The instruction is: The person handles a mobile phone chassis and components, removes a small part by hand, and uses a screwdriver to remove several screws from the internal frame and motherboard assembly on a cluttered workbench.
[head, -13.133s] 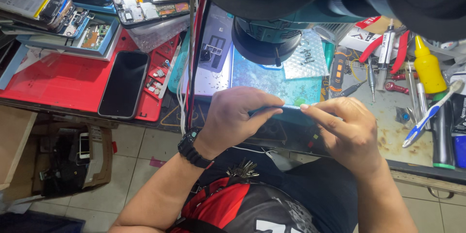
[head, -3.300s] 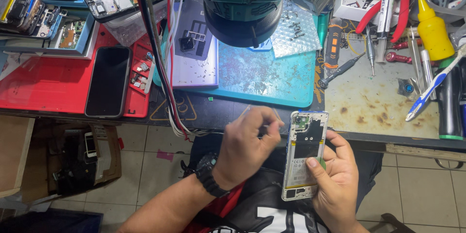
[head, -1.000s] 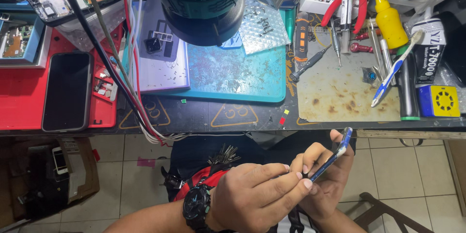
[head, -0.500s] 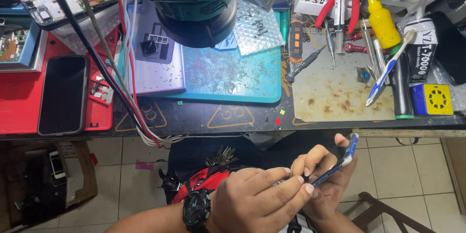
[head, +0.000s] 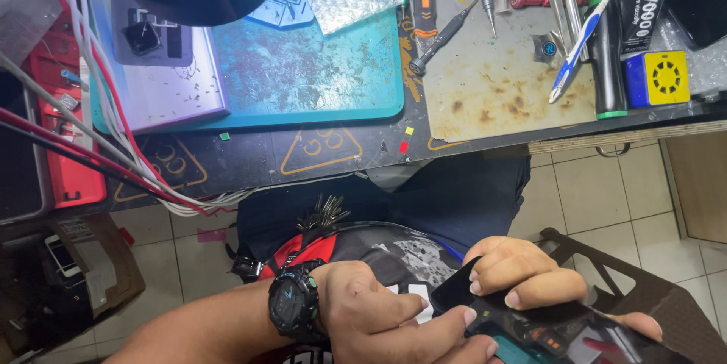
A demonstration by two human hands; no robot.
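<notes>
1. Low in the view, a dark smartphone [head: 560, 326] is held over the lap, well below the table [head: 333, 153] edge.
2. The right hand [head: 530, 277] is closed around the smartphone's upper end, fingers curled over its glass face.
3. The left hand [head: 394, 326], with a black wristwatch [head: 291, 307] on its wrist, is pressed against the smartphone's near edge, fingertips pinched there; whether anything is gripped between them cannot be told.
4. On the table, a teal work mat [head: 318, 68], a stained metal plate [head: 500, 91], screwdrivers [head: 443, 34] and a yellow-blue cube [head: 656, 78] are seen.
</notes>
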